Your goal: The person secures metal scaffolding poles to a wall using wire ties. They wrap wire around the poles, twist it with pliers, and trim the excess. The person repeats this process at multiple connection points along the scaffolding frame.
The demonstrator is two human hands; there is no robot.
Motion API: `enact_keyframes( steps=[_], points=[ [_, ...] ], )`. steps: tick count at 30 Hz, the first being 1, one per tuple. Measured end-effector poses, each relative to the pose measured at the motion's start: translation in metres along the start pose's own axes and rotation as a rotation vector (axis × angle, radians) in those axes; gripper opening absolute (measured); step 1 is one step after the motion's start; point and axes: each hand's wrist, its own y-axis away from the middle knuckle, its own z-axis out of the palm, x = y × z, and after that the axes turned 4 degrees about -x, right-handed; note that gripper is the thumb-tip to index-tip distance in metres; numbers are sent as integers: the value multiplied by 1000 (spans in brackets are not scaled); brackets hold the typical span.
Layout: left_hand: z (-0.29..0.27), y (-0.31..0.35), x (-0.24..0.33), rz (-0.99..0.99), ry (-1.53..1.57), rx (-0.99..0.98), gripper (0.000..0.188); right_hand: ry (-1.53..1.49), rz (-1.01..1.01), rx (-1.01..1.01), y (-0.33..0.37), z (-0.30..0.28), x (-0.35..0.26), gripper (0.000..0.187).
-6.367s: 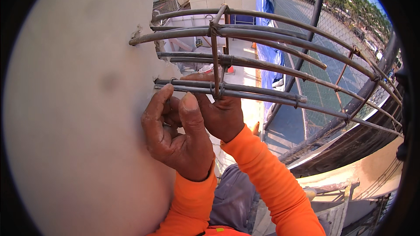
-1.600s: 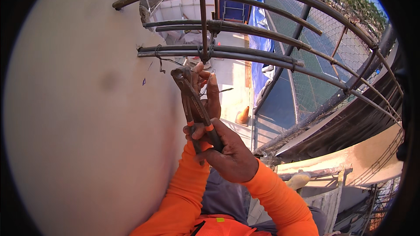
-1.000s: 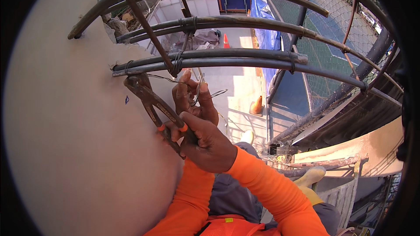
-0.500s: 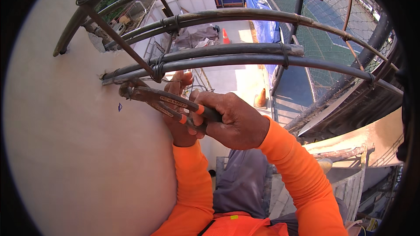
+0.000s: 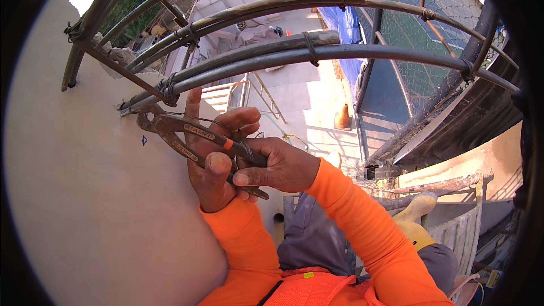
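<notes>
My right hand (image 5: pixel 286 164) grips the dark handles of a pair of end-cutting pincers (image 5: pixel 195 130), which have orange bands. Their handles are spread apart, and the jaws lie just below the lowest pair of steel bars (image 5: pixel 249 63), close to the plastered wall. Behind the pincers, my left hand (image 5: pixel 207 184) is open, with thumb and fingers apart. Thin tie wire (image 5: pixel 212 120) runs across its fingers from near the bars, and loose strands show by the right hand. A wire tie (image 5: pixel 169 92) binds the paired bars to a slanting crossbar (image 5: pixel 122 69).
The smooth plastered wall (image 5: pixel 102 192) fills the left side. More curved bars (image 5: pixel 272 8) cross above the hands. Far below are an orange cone (image 5: pixel 341 118) and a blue tarp (image 5: pixel 343 22). Wire mesh (image 5: pixel 419 34) and a scaffold pipe (image 5: pixel 436 184) stand at the right.
The pincers' handles have spread wider. My left hand has opened its fingers, and my right hand has shifted left and down. The view has tilted slightly.
</notes>
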Motion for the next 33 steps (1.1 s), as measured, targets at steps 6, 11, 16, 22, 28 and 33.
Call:
enact_keyframes(
  steps=[6, 11, 16, 22, 28, 33],
  points=[
    [16, -3, 5, 58, -384, 297, 14, 861, -35, 503, 5, 19, 16, 61],
    [25, -2, -1, 61, -799, 490, 26, 1054, -484, 945, -25, 36, 46, 41],
    [24, 7, 26, -102, -671, 401, 44, 432, -87, 253, -16, -24, 43, 51],
    [14, -3, 30, -172, -27, 259, 44, 287, 181, 6, -20, -36, 15, 47],
    [25, -9, 3, -9, -187, 479, 36, 1281, -533, 884, -14, 12, 43, 83],
    [34, -13, 1, -42, -214, 521, 36, 1454, -517, 1068, -40, 10, 73, 73]
  ],
)
